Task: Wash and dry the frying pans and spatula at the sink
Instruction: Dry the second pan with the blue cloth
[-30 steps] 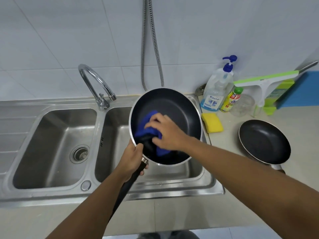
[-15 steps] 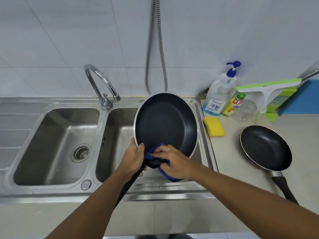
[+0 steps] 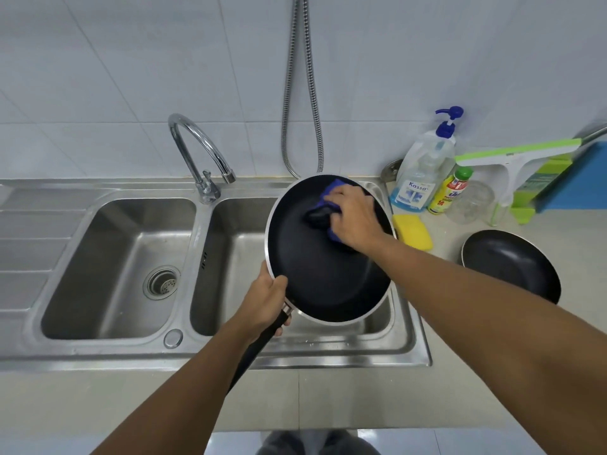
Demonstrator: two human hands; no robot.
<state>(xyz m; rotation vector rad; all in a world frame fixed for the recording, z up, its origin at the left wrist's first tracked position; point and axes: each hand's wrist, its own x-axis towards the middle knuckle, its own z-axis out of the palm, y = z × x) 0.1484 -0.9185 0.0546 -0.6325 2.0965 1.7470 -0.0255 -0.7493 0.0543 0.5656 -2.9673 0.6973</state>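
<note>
Person stands at the sink (image 3: 412,343), drying a pan (image 3: 323,270) held over the R basin. L hand (image 3: 264,302) is clamped round the handle (image 3: 259,344) right where it meets the rim, fingers wrapped tight. Handle runs down-left from the pan toward the body; pan is tilted, inside facing up at the person. R hand (image 3: 353,218) is closed on a blue cloth (image 3: 331,192), pressing it onto the inner surface at the far/upper-right part of the pan, near the rim.

Key relation: cloth sits at the far end of the pan, opposite the handle, so the undried part lies toward the L hand, back along the handle axis. R hand is the one to sweep; L just holds and can rotate the pan. Judging by that, next stroke is prob a pull toward the near rim.

2nd pan (image 3: 512,267) lies on the tabletop (image 3: 361,399) to the R, face up, well apart from both hands, R arm nearer. Looks clean, can't tell if dry. Spatula not in view.

Also there: tap (image 3: 197,149) between basins, no water visible running; yellow sponge (image 3: 414,231) just beside the sink edge; soap bottle (image 3: 423,169) by the wall.

Risk: wet handle slip, pan knocking the sink rim.
</note>
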